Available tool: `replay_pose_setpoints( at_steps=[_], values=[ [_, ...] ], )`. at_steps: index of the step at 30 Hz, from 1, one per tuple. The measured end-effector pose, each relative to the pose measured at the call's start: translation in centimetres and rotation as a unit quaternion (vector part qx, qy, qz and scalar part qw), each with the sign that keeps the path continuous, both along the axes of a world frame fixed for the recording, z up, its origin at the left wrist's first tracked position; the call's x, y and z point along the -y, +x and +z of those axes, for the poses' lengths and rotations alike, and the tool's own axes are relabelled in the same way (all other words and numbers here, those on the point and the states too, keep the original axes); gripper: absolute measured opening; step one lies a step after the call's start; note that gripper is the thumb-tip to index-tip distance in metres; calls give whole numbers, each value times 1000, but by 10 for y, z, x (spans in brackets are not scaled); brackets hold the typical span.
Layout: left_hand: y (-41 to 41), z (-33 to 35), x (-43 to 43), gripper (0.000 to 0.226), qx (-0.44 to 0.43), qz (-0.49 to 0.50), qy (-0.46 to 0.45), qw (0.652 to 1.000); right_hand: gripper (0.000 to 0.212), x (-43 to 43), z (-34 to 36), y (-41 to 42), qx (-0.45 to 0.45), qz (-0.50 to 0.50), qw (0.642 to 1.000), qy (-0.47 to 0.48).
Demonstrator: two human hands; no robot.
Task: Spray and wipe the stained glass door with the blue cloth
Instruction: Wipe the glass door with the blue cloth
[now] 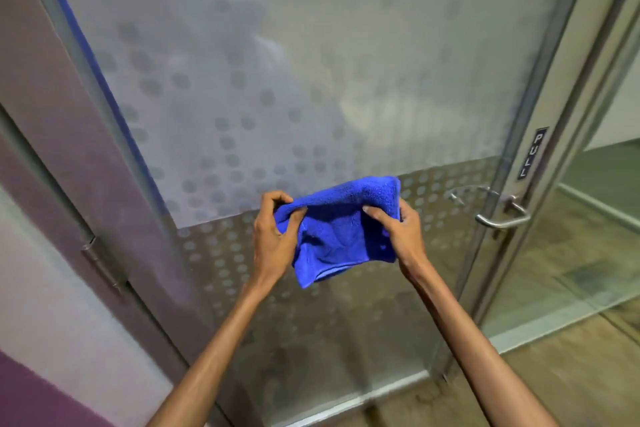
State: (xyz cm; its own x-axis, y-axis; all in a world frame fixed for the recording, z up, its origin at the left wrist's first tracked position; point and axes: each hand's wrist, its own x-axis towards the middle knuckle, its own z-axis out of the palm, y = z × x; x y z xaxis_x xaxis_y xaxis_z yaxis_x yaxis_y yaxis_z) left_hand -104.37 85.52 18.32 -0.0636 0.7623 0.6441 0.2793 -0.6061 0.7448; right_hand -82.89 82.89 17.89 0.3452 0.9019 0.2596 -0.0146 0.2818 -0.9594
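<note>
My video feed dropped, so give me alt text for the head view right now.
Both hands, left and right, hold a crumpled blue cloth in front of a frosted, dot-patterned glass door. A metal lever handle and a PULL sign are at right.

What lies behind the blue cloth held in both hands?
Behind the blue cloth stands the dotted frosted glass door; the patch it covers is hidden.

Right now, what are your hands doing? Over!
Left hand and right hand both gripping blue cloth, off the glass door. No spray bottle in view. Nothing blocking the glass.
</note>
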Motion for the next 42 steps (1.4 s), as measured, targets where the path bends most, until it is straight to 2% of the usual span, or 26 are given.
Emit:
replay_pose_setpoints(
  at_steps=[3,7,10,12,14,16,18,22,26,29,31,33,36,39,40,42],
  values=[
    [36,4,-6,27,44,-53,-38,997,16,11,5,30,-37,9,999,-27],
    [83,6,-9,42,51,-92,-79,991,30,29,11,72,-68,-30,996,-50],
    [121,-2,-6,61,87,-160,-134,974,23,48,15,110,-82,-63,993,-53],
    [153,-14,-1,80,105,-233,-227,940,13,62,18,138,-82,-89,991,-51],
    [187,-29,7,97,111,-306,-360,874,8,77,21,166,-69,-111,990,-49],
    [221,-43,14,98,76,-361,-451,813,16,91,22,193,-61,-137,987,-56],
    [253,-51,20,88,12,-396,-469,789,18,108,21,220,-75,-162,982,-65],
    [315,-47,31,68,-53,-454,-416,786,17,143,16,274,-92,-207,971,-79],
    [380,-40,48,39,41,-401,-431,807,13,182,11,325,-109,-266,953,-90],
    [429,-39,66,41,38,-373,-411,831,13,211,-1,361,-106,-301,942,-109],
    [460,-37,81,44,4,-352,-361,864,19,230,-9,382,-106,-326,931,-124],
    [489,-39,97,47,-42,-350,-323,878,19,251,-15,404,-112,-353,920,-130],
    [529,-48,126,63,-130,-383,-331,852,21,290,-20,434,-150,-375,904,-140],
    [565,-53,154,79,-165,-406,-352,827,23,337,-25,463,-185,-365,896,-172],
    [578,-54,164,83,-165,-412,-361,820,28,353,-27,473,-189,-362,895,-182],
    [604,-54,184,89,-155,-438,-382,799,54,386,-33,490,-186,-370,890,-193]
  ],
)
